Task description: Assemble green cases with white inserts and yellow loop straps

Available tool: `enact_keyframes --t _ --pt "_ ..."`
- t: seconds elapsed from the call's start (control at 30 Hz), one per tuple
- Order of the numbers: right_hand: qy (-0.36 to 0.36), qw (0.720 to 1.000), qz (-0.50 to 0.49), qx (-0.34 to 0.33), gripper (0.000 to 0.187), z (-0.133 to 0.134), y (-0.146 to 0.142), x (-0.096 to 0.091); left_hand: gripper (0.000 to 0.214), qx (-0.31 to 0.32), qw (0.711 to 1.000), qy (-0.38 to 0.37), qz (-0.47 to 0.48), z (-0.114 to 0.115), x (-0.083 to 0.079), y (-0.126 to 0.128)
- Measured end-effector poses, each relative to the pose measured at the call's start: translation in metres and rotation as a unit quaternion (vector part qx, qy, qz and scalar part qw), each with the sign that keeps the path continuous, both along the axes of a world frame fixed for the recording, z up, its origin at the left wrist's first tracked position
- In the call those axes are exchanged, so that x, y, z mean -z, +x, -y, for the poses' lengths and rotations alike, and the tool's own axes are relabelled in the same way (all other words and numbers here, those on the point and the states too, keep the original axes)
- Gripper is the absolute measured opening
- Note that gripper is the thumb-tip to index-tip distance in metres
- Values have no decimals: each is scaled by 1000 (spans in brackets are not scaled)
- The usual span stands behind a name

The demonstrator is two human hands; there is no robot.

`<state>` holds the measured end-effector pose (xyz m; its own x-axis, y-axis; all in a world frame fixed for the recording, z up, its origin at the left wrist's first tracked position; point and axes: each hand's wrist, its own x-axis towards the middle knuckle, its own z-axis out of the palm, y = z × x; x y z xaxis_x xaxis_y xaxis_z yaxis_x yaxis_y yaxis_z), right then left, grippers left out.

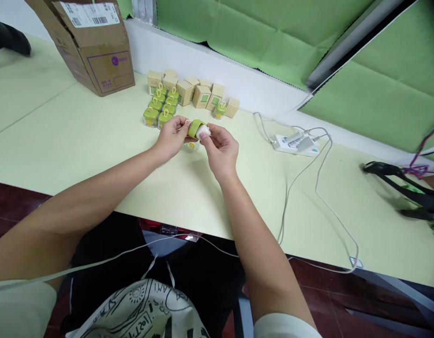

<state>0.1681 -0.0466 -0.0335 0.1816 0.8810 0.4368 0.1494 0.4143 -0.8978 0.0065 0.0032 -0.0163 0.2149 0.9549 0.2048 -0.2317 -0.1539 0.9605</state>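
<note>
My left hand [173, 136] and my right hand [220, 148] meet over the pale table [62, 141] and pinch one small green item [195, 127] with a white part at its right end. The left fingers grip its left side, the right fingers its white end. A clear piece with a yellow dot [191, 146] lies on the table just under the hands. Right behind them stand several small clear cubes with green tops [159, 109] and several small tan boxes with green squares [199, 94].
A brown cardboard carton [93, 47] stands at the back left. A white power strip [296, 144] with grey cables [319, 188] lies at the right. A dark strap-like object [407, 188] sits at the far right. Green panels line the wall.
</note>
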Motion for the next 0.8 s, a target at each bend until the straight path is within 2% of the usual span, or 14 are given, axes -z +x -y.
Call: enact_keyframes --t 0.17,0.4,0.57,0.8 --pt "-8 1000 0 18 75 1 -2 1 17 -4 1000 -20 8 2 -1 0" --pt "3 1000 -6 13 66 5 -4 -5 23 -2 999 -35 26 3 -2 2" --pt "15 1000 7 22 62 6 -4 -6 22 12 997 -66 40 7 -8 2" --pt "22 999 -14 26 63 4 -3 -6 34 65 994 -56 70 13 -12 0"
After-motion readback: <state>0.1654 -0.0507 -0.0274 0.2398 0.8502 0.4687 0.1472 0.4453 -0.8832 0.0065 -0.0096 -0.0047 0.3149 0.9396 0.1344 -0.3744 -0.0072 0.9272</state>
